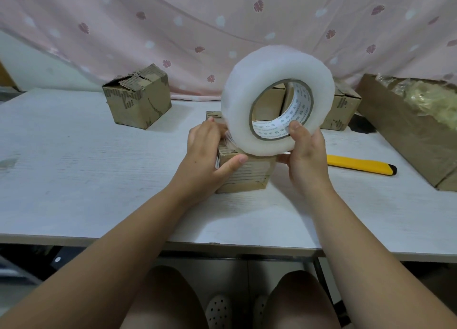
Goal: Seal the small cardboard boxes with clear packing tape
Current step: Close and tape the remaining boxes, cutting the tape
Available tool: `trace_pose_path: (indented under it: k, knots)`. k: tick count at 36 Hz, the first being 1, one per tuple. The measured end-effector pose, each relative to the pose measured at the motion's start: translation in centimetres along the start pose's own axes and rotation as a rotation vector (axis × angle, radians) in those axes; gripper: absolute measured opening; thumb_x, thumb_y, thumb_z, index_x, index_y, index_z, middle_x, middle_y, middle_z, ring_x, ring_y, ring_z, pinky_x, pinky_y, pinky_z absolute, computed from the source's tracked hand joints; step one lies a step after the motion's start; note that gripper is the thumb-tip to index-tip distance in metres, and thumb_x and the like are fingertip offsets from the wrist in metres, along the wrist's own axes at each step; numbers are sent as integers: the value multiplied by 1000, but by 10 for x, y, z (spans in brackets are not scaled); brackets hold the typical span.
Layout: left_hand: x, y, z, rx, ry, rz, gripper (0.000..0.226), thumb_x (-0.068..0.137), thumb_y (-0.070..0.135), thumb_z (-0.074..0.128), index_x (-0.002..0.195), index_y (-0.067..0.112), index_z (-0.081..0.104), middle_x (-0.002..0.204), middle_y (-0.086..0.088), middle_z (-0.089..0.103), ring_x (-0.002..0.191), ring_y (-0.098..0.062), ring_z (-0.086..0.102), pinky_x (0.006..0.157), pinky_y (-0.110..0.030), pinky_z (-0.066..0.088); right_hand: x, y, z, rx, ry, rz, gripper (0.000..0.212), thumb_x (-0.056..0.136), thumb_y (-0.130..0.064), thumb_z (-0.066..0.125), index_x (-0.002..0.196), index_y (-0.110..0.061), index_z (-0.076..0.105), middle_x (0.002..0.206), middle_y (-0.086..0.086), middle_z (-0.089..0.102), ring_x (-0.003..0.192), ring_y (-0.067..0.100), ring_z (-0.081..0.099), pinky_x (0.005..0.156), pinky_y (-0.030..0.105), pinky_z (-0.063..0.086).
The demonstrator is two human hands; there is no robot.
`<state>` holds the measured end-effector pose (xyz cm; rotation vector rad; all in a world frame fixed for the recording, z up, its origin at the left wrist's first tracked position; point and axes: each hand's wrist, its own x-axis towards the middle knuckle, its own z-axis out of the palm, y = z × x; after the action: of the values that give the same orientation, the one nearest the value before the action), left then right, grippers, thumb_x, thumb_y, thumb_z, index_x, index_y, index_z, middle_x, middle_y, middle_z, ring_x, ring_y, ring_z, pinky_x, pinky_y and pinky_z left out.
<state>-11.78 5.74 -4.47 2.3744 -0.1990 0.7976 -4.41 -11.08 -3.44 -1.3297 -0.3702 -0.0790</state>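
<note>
A big roll of clear packing tape (249,86) is held upright over a small cardboard box (249,174) at the table's middle. My right hand (305,153) grips the roll, thumb inside its core and fingers under the rim. A short strip of tape runs from the roll's left side down onto the box top. My left hand (206,153) holds the box, fingers over its top left edge and thumb on the front face. The roll hides most of the box top.
Another small worn box (138,97) stands at the back left, and one more (343,106) sits behind the roll. A yellow utility knife (361,166) lies right of my hands. A large open carton (405,128) with filler occupies the far right. The white table (74,175) ends near my knees.
</note>
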Motion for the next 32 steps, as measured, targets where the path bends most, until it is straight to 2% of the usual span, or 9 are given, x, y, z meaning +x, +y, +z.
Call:
trace_pose_path:
  k: [2, 5, 9, 13, 17, 20, 23, 28, 32]
  knots:
    - [0, -1, 1, 7, -12, 2, 68, 83, 60, 41, 126, 8, 47, 119, 8, 38, 127, -26, 31, 100, -23, 23, -2, -1, 0, -2, 20, 3, 49, 63, -56, 59, 107, -34, 56, 106, -1, 69, 100, 17, 68, 71, 40, 59]
    - [0, -2, 2, 18, -27, 9, 67, 83, 60, 41, 123, 8, 48, 116, 6, 39, 124, -27, 33, 99, -22, 23, -4, -2, 0, -17, 33, -4, 50, 64, -59, 57, 107, -35, 54, 107, -2, 67, 99, 15, 68, 67, 35, 59]
    - [0, -4, 2, 10, -34, 14, 66, 84, 60, 41, 123, 8, 48, 116, 8, 38, 123, -26, 32, 99, -20, 21, -5, -6, 0, -117, 98, -59, 44, 65, -60, 56, 100, -33, 55, 100, -7, 66, 108, 22, 63, 92, 56, 52]
    - [0, -4, 3, 4, -49, 5, 66, 83, 62, 41, 122, 9, 49, 116, 9, 38, 126, -26, 31, 101, -26, 24, -6, -8, -2, -134, 119, -119, 37, 68, -55, 58, 96, -31, 58, 87, -14, 67, 94, 14, 64, 89, 59, 51]
    - [1, -4, 5, 22, -54, 14, 67, 83, 62, 41, 121, 8, 50, 117, 8, 38, 128, -29, 32, 105, -30, 25, -5, -9, -6, -146, 184, -141, 34, 67, -54, 56, 91, -29, 60, 81, -15, 64, 85, 9, 62, 86, 56, 53]
    - [0, -5, 6, 12, -34, 17, 70, 82, 60, 43, 125, 5, 52, 126, 2, 43, 136, -27, 26, 107, -23, 18, -3, -9, -9, -121, 231, -137, 34, 68, -53, 54, 89, -26, 59, 77, -12, 60, 78, 10, 58, 78, 47, 54]
    - [-1, -5, 6, 3, -23, 28, 70, 82, 58, 44, 127, 5, 52, 130, 4, 43, 138, -27, 24, 106, -15, 12, 0, -10, -15, -98, 267, -130, 33, 68, -53, 52, 90, -28, 57, 75, -10, 54, 75, 12, 51, 72, 35, 41]
    - [-2, -6, 7, -20, -9, 32, 77, 82, 68, 45, 127, 6, 52, 129, 9, 39, 136, -21, 22, 105, -6, 10, 0, -12, -24, -72, 292, -124, 32, 66, -50, 54, 91, -30, 58, 77, -9, 54, 81, 17, 50, 76, 39, 41]
    - [-3, -4, 5, 4, -27, 42, 88, 81, 77, 30, 129, 5, 51, 134, -2, 45, 137, -24, 24, 108, -19, 15, -2, -14, -24, -12, 311, -141, 35, 64, -46, 57, 94, -28, 60, 83, -7, 56, 86, 20, 52, 78, 41, 40]
